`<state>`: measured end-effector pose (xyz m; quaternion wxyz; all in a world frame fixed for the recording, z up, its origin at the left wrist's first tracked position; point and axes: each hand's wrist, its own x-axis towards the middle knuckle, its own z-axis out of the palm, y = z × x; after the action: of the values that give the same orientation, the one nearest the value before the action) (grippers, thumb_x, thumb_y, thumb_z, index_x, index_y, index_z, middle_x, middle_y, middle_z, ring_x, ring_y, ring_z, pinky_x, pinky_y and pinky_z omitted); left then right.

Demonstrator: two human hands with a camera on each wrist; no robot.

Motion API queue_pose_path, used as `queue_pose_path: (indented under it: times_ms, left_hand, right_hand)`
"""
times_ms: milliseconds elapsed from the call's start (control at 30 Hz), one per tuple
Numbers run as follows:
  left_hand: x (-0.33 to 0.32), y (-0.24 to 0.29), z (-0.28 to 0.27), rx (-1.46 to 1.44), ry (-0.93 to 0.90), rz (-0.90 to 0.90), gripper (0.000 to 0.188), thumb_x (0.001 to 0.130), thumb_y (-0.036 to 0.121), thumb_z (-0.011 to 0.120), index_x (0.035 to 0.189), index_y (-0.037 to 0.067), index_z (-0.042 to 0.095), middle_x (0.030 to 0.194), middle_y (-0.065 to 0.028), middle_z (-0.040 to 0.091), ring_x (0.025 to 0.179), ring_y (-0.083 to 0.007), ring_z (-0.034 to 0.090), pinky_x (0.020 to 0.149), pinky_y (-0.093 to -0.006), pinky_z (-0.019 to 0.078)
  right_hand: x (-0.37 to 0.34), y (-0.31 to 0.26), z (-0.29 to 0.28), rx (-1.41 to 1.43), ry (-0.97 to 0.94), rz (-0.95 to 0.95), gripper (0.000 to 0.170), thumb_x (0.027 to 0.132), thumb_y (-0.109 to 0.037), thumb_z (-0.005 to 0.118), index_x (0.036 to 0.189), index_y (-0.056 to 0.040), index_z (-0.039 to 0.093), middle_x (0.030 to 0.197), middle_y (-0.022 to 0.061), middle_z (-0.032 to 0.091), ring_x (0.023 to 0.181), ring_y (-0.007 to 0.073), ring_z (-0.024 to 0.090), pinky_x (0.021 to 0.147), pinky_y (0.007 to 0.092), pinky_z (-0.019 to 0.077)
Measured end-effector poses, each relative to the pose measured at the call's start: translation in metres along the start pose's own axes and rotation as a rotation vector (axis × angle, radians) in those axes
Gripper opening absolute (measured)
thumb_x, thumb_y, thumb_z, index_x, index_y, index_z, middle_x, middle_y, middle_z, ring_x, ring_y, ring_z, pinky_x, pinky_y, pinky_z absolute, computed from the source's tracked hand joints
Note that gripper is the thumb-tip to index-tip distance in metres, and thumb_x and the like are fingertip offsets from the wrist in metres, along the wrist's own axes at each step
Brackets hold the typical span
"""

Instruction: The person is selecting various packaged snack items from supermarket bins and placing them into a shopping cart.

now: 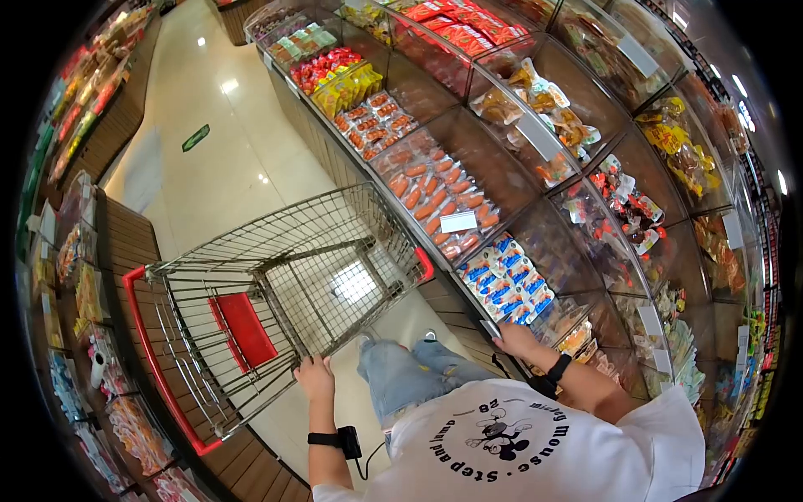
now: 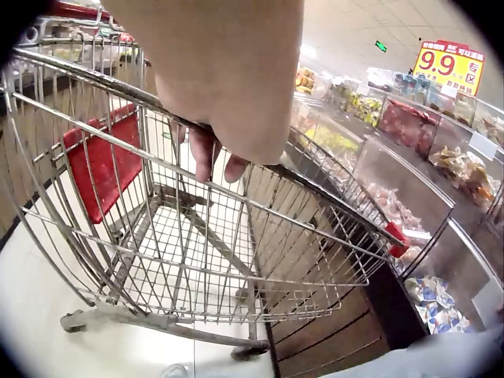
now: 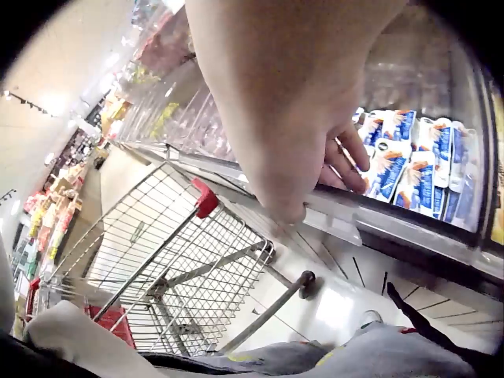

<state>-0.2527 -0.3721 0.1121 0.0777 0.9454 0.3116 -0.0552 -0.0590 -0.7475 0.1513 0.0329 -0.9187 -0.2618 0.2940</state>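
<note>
A wire shopping cart (image 2: pixel 79 75) with a red handle (image 1: pixel 159 368) and a red seat panel (image 1: pixel 242 330) stands beside the person, its basket empty. My left hand (image 1: pixel 315 381) grips the cart's side rim, fingers curled over it into the basket. On the other side, my right hand (image 1: pixel 512 339) holds the front edge (image 3: pixel 425 224) of a clear display bin. Its fingers reach inside, right by the blue-and-white snack packets (image 3: pixel 390 165), while the thumb lies outside the edge. Those packets (image 1: pixel 506 280) lie in rows in the bin.
Further along the shelf lie wrapped sausages (image 1: pixel 435 197), with yellow packets (image 1: pixel 347 88) beyond. Tiered bins rise to the right. A tiled aisle (image 1: pixel 226 125) runs ahead, with a green floor sign (image 1: pixel 196 138). Another shelf (image 1: pixel 88 335) flanks the cart's left.
</note>
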Motion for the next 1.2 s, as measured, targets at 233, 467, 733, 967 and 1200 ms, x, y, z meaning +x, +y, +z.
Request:
queue_pose_path:
  times_ms: [233,467,733,967,1200]
  left_hand:
    - [-0.002,0.003,-0.001,-0.011,-0.017,-0.036,0.022,0.078,0.027,0.045,0.079,0.006,0.053,0.075,-0.0106,0.05,0.075,-0.0252,0.048,0.071,-0.038,0.0323]
    - [-0.002,0.013,-0.006,-0.046,-0.074,-0.122,0.026,0.075,0.024,0.049,0.088,0.002,0.05,0.084,-0.0149,0.051,0.081,-0.0291,0.047,0.077,-0.0403,0.0307]
    - [0.019,0.152,-0.011,-0.397,-0.361,0.505,0.042,0.073,0.019,0.052,0.108,0.001,0.039,0.108,-0.0172,0.043,0.098,-0.0294,0.041,0.086,-0.0383,0.029]
    - [0.055,0.295,0.038,-1.293,-1.116,-0.33,0.037,0.071,0.034,0.056,0.093,0.006,0.047,0.084,-0.0075,0.048,0.074,-0.0144,0.047,0.061,-0.0248,0.0385]
    - [0.05,0.277,0.032,-1.312,-1.068,-0.505,0.007,0.068,0.015,0.044,0.069,0.008,0.043,0.07,-0.0066,0.045,0.064,-0.0185,0.047,0.055,-0.0316,0.0405]
  right_hand:
    - [0.016,0.001,0.008,-0.158,0.064,-0.011,0.028,0.064,-0.029,0.053,0.062,-0.0003,0.053,0.058,0.0164,0.054,0.057,0.03,0.055,0.051,0.0394,0.0437]
    - [0.006,-0.005,-0.001,-0.036,0.117,0.029,0.019,0.059,-0.019,0.049,0.057,-0.0013,0.055,0.055,0.0172,0.054,0.054,0.0303,0.054,0.051,0.0388,0.0434]
    - [0.01,0.008,0.018,0.033,0.247,-0.033,0.013,0.057,-0.017,0.051,0.054,-0.004,0.054,0.05,0.0135,0.053,0.047,0.0272,0.054,0.046,0.0368,0.0426]
    - [0.005,0.011,0.019,0.107,0.288,-0.114,0.017,0.054,-0.019,0.056,0.056,-0.0021,0.052,0.047,0.0131,0.051,0.044,0.0268,0.053,0.041,0.0355,0.0415]
    - [-0.029,-0.017,-0.015,0.323,0.225,-0.167,0.014,0.051,-0.017,0.055,0.049,-0.0029,0.053,0.047,0.0144,0.051,0.045,0.028,0.054,0.042,0.0379,0.0425]
